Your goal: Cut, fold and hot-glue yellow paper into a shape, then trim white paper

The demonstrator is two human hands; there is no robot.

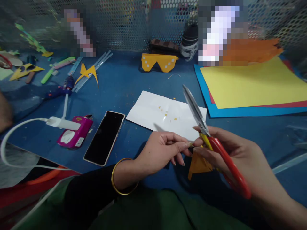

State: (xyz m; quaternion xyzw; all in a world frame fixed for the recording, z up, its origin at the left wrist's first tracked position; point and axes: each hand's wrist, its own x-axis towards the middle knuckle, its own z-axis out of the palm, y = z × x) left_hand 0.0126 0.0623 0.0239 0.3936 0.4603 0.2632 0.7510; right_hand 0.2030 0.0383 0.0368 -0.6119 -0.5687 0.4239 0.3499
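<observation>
My right hand [240, 153] holds a pair of scissors [195, 108] with red and yellow handles, blades pointing up and away. The thumb and fingertips of this hand also come together close to my left fingertips. My left hand [160, 150] is closed in a pinch on something too small to make out. Below the fingers lies a folded orange-yellow paper piece [199, 164], partly hidden by my right hand. Just beyond both hands, a white paper sheet [148, 110] carries several tiny yellow scraps [175, 119].
A phone [104, 139] and a magenta power box [75, 131] with a white plug are at left. Behind them lie a glue gun [59, 91] and clear sticks. Yellow paper glasses [158, 63] stand at the back; coloured sheets [251, 86] are stacked at right.
</observation>
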